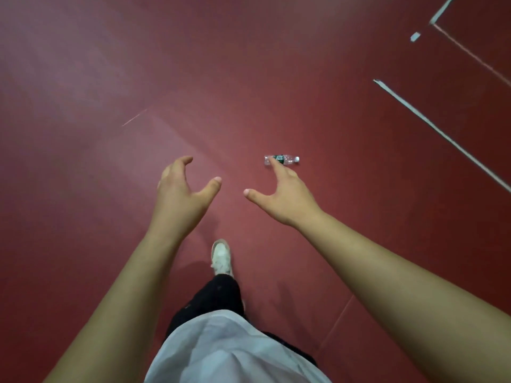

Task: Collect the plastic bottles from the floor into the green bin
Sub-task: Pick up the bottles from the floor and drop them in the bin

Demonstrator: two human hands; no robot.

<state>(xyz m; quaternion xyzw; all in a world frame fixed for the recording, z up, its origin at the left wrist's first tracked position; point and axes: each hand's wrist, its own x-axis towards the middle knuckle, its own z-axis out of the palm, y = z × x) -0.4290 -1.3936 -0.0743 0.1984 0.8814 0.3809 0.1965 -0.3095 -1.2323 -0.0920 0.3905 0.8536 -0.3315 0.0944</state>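
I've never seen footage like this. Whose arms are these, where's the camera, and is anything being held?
No machine here: a person wears a camera on the head, looking forward and down, so you see their own arms. The left hand and the right hand are spread open, holding nothing. On the dark red floor a small clear plastic bottle with a green label and white cap lies on its side. The right forefinger overlaps it in the picture, but I cannot tell whether it touches. Lower down is a white shoe. No green bin shows.
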